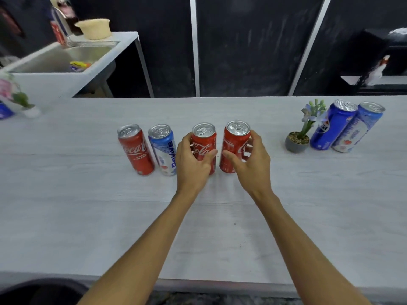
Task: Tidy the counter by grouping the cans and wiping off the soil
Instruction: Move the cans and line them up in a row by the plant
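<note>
Grouping is the step in hand: the left hand [193, 159] wraps one red Coca-Cola can [204, 146] and the right hand [248, 159] wraps its twin [234, 148], both upright mid-counter [88, 205], just apart. Next, probably, they close up toward the red can [135, 149] and white-blue can [164, 150] at left. Slim, shiny, sealed tins; little soil is visible.

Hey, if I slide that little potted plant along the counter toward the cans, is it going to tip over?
Probably not easily: the potted plant sits in a low, wide grey pot that looks bottom-heavy. The tall stem rises well above it, so push low on the pot. The counter looks smooth, so it should slide rather than catch.
</note>
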{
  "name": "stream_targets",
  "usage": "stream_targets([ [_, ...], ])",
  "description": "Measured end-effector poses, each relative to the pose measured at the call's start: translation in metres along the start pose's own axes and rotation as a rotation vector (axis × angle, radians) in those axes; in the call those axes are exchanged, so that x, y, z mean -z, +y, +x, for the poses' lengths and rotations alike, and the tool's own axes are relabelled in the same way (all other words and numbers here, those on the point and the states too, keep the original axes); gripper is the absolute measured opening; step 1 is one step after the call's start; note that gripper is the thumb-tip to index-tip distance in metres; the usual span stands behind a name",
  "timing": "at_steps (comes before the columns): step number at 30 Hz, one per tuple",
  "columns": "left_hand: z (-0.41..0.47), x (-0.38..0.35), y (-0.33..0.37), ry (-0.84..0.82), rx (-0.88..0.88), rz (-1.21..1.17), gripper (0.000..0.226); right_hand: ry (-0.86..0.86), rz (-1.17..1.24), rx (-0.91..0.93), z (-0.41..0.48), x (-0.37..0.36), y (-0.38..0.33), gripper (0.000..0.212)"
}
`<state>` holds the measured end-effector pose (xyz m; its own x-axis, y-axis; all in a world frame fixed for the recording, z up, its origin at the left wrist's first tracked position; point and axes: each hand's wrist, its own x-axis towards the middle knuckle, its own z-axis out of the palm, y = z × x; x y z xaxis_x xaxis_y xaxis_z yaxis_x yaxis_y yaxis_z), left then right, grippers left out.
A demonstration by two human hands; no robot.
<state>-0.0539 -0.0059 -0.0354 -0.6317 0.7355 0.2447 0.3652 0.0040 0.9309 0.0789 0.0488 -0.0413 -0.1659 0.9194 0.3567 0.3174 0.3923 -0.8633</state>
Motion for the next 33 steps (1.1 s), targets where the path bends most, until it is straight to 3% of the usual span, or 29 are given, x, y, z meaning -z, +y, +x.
stream_targets([
  [33,0.004,0.012,-0.02,-0.05,-0.057,0.006,0.071,-0.004,-0.114,-0.035,-0.005,-0.042,0.004,0.073],
])
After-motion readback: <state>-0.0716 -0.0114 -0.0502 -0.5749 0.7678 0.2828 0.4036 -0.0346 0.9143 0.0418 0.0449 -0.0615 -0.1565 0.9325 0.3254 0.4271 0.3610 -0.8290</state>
